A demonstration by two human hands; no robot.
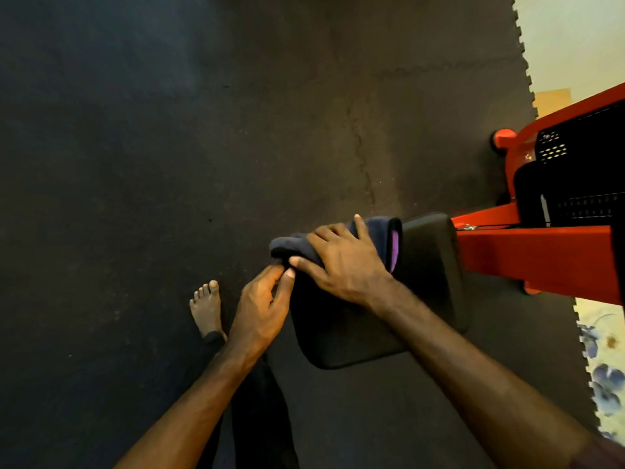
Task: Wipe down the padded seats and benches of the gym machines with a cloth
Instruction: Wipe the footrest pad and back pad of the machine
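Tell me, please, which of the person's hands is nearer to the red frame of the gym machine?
The right hand is nearer: it rests on the dark cloth atop the black padded seat, which adjoins the red frame. The left hand is at the seat's far edge, pinching the cloth's corner.

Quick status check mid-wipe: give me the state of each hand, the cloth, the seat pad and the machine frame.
Right hand: flat on the cloth, fingers spread, pressing it onto the pad.
Left hand: pinching the cloth's near corner.
Cloth: dark, bunched, purple underside showing, lying on the pad's far end.
Seat pad: black, mostly uncovered, mounted on the frame.
Machine frame: red, standing on the floor mat.
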